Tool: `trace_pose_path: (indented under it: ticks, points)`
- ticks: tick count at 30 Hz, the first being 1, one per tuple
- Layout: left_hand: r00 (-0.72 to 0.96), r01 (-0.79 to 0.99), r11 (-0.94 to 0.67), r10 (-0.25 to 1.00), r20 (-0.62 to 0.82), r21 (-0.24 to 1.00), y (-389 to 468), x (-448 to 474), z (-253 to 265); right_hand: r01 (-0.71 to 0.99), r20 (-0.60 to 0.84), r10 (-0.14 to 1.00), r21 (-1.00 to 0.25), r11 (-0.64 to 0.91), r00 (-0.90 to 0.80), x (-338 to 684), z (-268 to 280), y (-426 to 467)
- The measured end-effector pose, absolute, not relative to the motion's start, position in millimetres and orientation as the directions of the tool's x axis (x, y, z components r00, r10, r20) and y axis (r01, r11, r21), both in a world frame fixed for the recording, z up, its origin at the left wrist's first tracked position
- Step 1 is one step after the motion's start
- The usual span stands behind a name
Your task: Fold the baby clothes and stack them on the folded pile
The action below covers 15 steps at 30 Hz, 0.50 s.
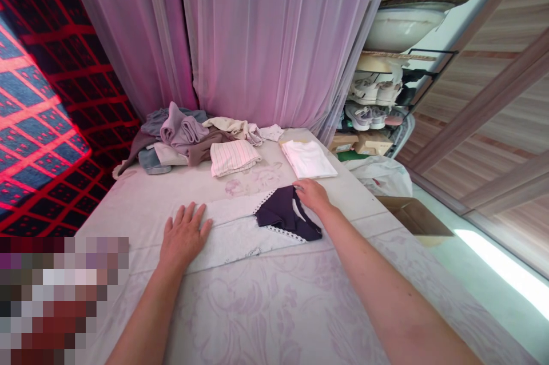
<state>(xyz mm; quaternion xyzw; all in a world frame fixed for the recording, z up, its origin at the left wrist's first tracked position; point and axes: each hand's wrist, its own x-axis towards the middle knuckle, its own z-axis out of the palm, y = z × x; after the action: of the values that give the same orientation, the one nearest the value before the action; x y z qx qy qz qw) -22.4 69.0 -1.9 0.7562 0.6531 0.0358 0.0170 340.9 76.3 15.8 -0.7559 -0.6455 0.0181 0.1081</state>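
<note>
A pale garment with a dark navy, lace-edged section [277, 210] lies in a long folded strip across the bed [240, 308]. Flat on its pale left end [229, 236] rests my left hand [185, 233], fingers spread and palm down. At the far right edge of the dark section, my right hand [313, 195] has its fingers curled on the fabric, pinching it near the neckline. Beyond it is a folded white garment [309, 159]. A folded striped cloth [235, 158] sits farther left, beside a heap of loose clothes [184, 130].
Purple curtains [257, 39] hang behind the bed. To the right stand a shoe rack [373, 96] with a white basin [401, 27] on top, a plastic bag [380, 173] and an open cardboard box [412, 216]. A red-and-black checked cloth [68, 67] hangs at left.
</note>
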Motion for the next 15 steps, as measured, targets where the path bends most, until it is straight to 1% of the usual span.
trace_pose_path:
  ticks: [3, 8, 15]
  points:
    - [0.144, 0.987, -0.145, 0.989, 0.019, 0.064, 69, -22, 0, 0.969, 0.109, 0.981, -0.21, -0.134, 0.159, 338, 13, 84]
    - [0.148, 0.988, -0.148, 0.989, 0.009, 0.04, 68, -21, 2, 0.969, 0.119, 0.979, -0.202, -0.139, 0.165, 334, 8, 93]
    - [0.14, 0.99, -0.14, 0.99, 0.007, 0.016, 68, -20, 2, 0.951, 0.128, 0.96, -0.221, -0.218, 0.25, 338, 1, 99]
